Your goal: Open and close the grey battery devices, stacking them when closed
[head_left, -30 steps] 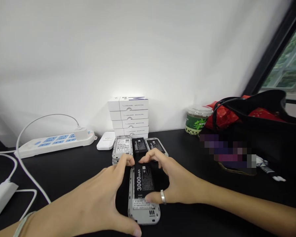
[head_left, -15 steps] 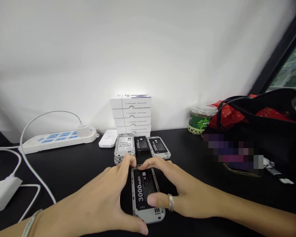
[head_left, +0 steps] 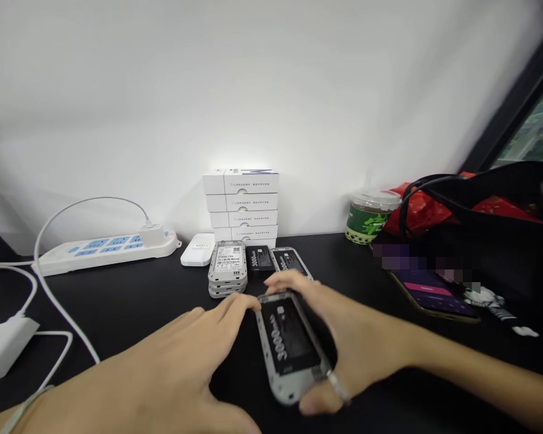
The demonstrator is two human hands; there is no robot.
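My right hand [head_left: 350,340] grips a grey device shell [head_left: 289,343] by its side and holds it tilted above the black tabletop. A black 3000mAh battery [head_left: 289,336] lies inside the shell. My left hand [head_left: 176,367] rests low at the left, its fingertips reaching the shell's upper corner without gripping it. Beyond my hands are a stack of grey devices [head_left: 227,268], a loose black battery [head_left: 259,259], and another grey device [head_left: 289,261] with a black battery in it.
Stacked white boxes [head_left: 241,205] stand against the wall behind the devices. On the left are a white power strip [head_left: 104,250], cables, and a white charger [head_left: 2,346]. To the right are a green-labelled cup [head_left: 371,216], a black bag [head_left: 484,205], and a phone [head_left: 432,292].
The device shell has moved right and turned, and now tilts in my right hand instead of lying between both hands. My left hand has drawn back to its corner.
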